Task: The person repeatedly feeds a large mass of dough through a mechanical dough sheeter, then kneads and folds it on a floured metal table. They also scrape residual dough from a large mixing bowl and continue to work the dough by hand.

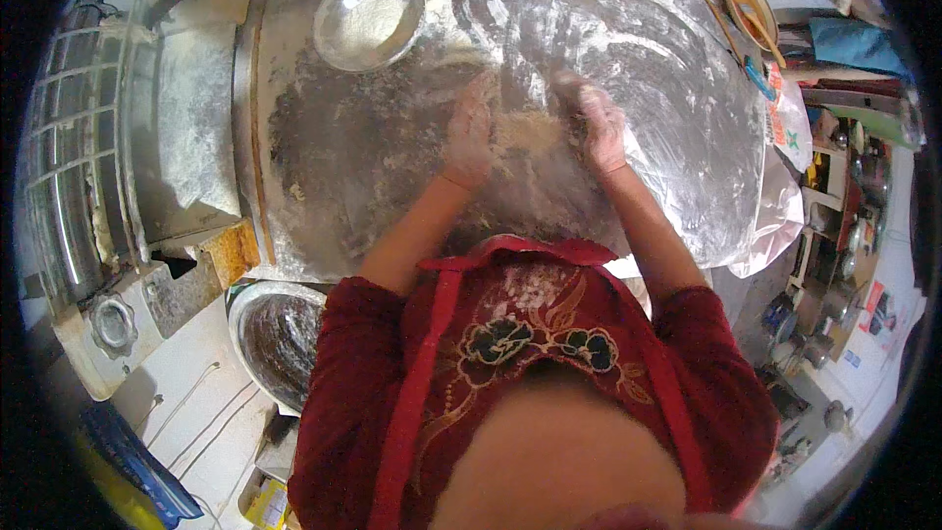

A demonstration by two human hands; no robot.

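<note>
Both bare hands are over a dark, flour-dusted work table (368, 154). My left hand (469, 134), floury and slightly blurred, has its fingers stretched away from me and holds nothing visible. Facing it across a small gap is my right hand (602, 125), its fingers blurred and partly bent; nothing shows in it. Between the hands lies a thin patch of yellowish flour (526, 131). A round metal bowl with white flour (369, 18) rests on the table beyond my left hand. Streaks of flour curve over the table's far part.
A dough-rolling machine with metal rollers (73, 154) stands at the left. Below it is a large round basin (280, 342). Near the far right corner are a thin wooden stick (712, 13), a brown bowl (751, 4) with a wooden-handled utensil, and a plastic bag (791, 118).
</note>
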